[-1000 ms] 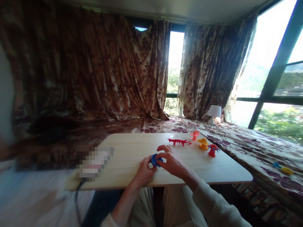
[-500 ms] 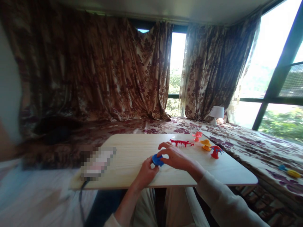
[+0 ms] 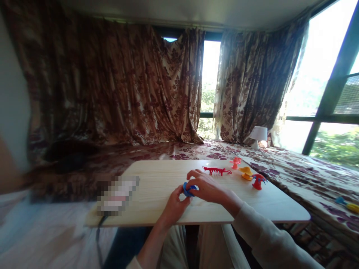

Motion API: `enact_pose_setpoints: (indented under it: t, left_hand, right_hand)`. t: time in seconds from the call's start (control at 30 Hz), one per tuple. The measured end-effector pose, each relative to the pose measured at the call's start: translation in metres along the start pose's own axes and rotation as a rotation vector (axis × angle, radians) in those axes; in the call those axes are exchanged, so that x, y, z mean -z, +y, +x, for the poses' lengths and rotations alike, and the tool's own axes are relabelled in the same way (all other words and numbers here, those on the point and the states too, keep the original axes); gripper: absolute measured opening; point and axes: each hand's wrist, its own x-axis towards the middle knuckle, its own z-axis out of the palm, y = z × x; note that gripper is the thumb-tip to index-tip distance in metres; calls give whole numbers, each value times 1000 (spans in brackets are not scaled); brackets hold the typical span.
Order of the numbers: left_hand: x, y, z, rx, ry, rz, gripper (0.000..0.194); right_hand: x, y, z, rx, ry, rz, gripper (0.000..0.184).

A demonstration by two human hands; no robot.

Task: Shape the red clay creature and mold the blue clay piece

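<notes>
A pale table (image 3: 157, 186) spans the space before the person. Over its near half the left hand (image 3: 174, 205) and right hand (image 3: 206, 186) come together, fingers and thumbs closed from opposite sides on a small blue piece (image 3: 188, 189). Beyond the right hand, a long, spiky red figure (image 3: 215, 171) stands on the table. To its right, a red-and-blue piece (image 3: 257, 182), a yellow piece (image 3: 246, 173) and a coral piece (image 3: 235, 163) stand upright near the edge. These four look finished — all out of the hands. Only the blue piece seems in progress — not yet set down, its completeness hard to tell.
</notes>
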Motion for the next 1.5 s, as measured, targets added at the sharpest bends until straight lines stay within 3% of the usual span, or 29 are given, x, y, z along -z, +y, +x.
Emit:
enact_pose_setpoints:
  t: [0.43,0.8,1.03,1.23,1.5]
  left_hand:
    - [-1,-7,2,14,-2,-13,36]
    - [-2,-1,2,24,-12,-45,30]
    - [-2,-3,1,8,-9,-46,37]
    - [-3,-2,-1,-15,20,-28,25]
    - [-4,-5,0,22,30,-29,26]
  right_hand:
    - [4,1,7,9,-115,-22,11]
    - [12,-3,7,-34,-125,-50,15]
    - [9,-6,6,-49,-143,-65,13]
    - [15,-13,9,-53,-152,-78,14]
    - [14,-17,8,-73,-150,-61,11]
